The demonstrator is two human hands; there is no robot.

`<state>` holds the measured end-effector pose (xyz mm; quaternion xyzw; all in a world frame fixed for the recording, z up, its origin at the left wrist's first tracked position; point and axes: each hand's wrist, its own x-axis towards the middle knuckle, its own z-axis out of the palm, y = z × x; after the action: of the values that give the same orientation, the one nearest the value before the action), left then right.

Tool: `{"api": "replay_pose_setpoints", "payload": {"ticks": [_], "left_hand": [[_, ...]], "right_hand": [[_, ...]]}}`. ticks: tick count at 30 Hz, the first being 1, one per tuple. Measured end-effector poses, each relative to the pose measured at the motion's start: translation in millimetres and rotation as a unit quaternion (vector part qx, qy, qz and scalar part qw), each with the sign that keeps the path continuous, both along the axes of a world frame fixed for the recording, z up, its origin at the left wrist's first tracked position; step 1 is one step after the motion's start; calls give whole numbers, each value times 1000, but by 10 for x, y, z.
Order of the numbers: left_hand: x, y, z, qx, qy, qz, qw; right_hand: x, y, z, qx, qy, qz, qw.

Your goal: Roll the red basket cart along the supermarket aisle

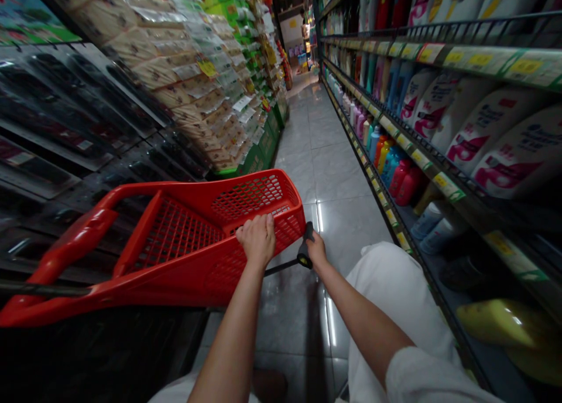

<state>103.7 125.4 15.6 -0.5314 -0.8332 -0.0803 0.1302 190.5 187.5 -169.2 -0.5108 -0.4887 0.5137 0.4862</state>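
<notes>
A red plastic shopping basket (175, 268) with lattice sides and a thick handle lies at a slant across the left and middle of the view. My left hand (259, 239) is closed over its near rim, fingers curled to the inside. At the basket's right end, my right hand (316, 248) is wrapped round a black rounded piece (304, 252) joined to a thin dark rod (281, 267). Whether that piece is a wheel or a grip I cannot tell. Nothing shows inside the visible part of the basket.
Shelves (439, 180) of bottles line the right side, close to my white-clad knee (390, 291). Stacked tissue packs (175, 69) and hanging black packaged goods (88, 104) stand on the left. A grey tiled aisle floor (302, 133) runs forward between them.
</notes>
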Motion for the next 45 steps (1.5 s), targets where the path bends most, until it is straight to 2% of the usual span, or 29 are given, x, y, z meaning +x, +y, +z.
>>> {"api": "replay_pose_setpoints", "payload": {"ticks": [2, 4, 8, 10, 12, 14, 16, 17, 22, 28, 32, 34, 38, 40, 43, 45], "left_hand": [[-2, 1, -1, -1, 3, -1, 1000], [-3, 0, -1, -3, 6, 0, 1000], [9, 7, 11, -8, 2, 5, 1000], [20, 16, 23, -12, -2, 8, 1000], [29, 26, 33, -17, -7, 11, 1000], [33, 34, 41, -18, -10, 12, 1000], [34, 43, 45, -19, -12, 11, 1000], [34, 47, 46, -20, -13, 11, 1000], [40, 71, 48, -25, -17, 15, 999], [41, 92, 28, -22, -13, 6, 1000], [62, 100, 29, -22, -11, 5, 1000], [77, 102, 37, -21, -10, 6, 1000], [97, 97, 49, -24, -11, 4, 1000], [101, 89, 45, -26, -13, 3, 1000], [98, 73, 25, -16, -16, 4, 1000], [87, 61, 8, -7, -23, -2, 1000]], "right_hand": [[-33, -36, -38, -22, 6, 1, 1000], [-90, -45, 29, -6, 4, -16, 1000], [-191, -56, 247, 96, -13, -52, 994], [-206, -92, 251, 128, -29, -45, 990], [-200, -140, 172, 112, -51, -35, 992], [-189, -173, 79, 60, -70, -23, 995], [-185, -176, 46, 21, -77, -20, 997], [-186, -168, 59, 24, -76, -21, 997], [-189, -139, 170, 137, -73, -13, 988], [-187, -154, 71, 43, -80, -24, 996], [-161, -124, 157, 127, -81, -4, 989], [-130, -132, 166, 139, -95, 5, 986], [-59, -132, 128, 24, -95, -8, 995], [-26, -79, 181, 24, -72, -36, 996], [21, 62, 382, 106, -51, -65, 991], [40, 146, 536, 137, -64, -53, 987]]}}
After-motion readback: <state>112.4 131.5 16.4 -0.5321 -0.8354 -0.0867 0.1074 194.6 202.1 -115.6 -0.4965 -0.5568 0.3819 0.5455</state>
